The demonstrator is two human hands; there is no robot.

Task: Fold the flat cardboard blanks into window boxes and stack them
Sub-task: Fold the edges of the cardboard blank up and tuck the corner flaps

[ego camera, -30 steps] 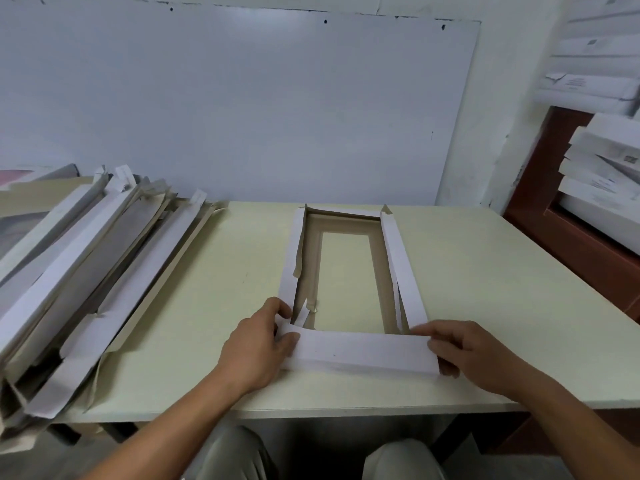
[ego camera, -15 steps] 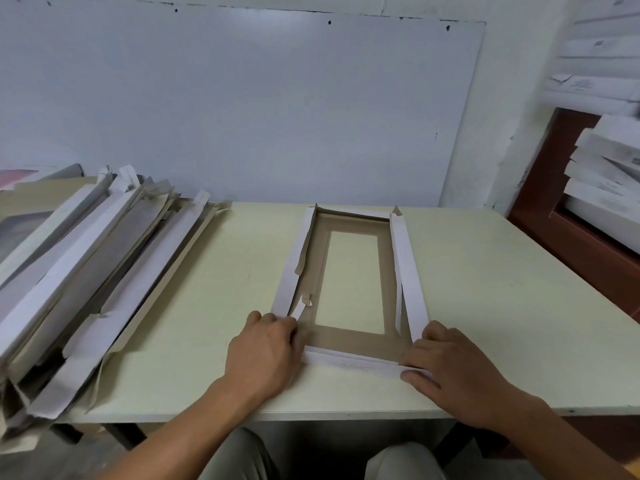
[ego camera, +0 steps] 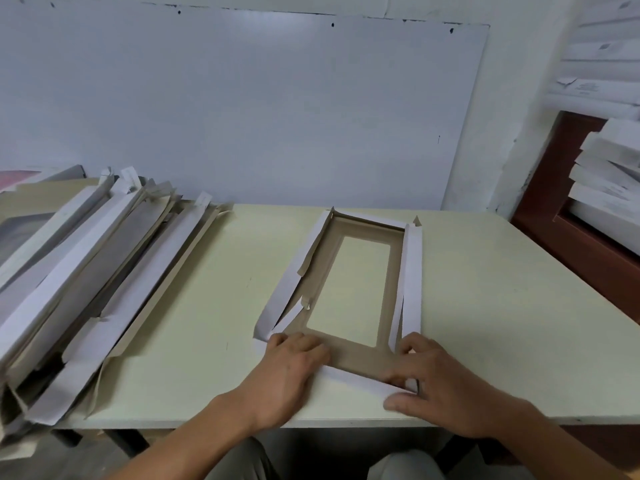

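Head view: the cardboard blank I'm folding lies flat on the tabletop, brown side up, its window cut-out showing the tabletop through it. My left hand rests on the blank's near left corner, fingers bent down over the card; whether they pinch anything I cannot tell. My right hand is at the blank's near right corner, thumb and fingers curled round the near white flap, which stands only slightly raised. The long side flaps are half up and lean inward.

I judge this card to be light and thin, stiff along its panels but quick to crease anywhere off the score lines. It should slide easily on the smooth tabletop, so one hand ought to pin it while the other lifts. The best hold looks to be at the flap's ends, close to the fold. The narrow frame round the window seems the weak part and could buckle.

The pile of unfolded blanks lies left of the blank. Finished boxes are stacked to its far right.
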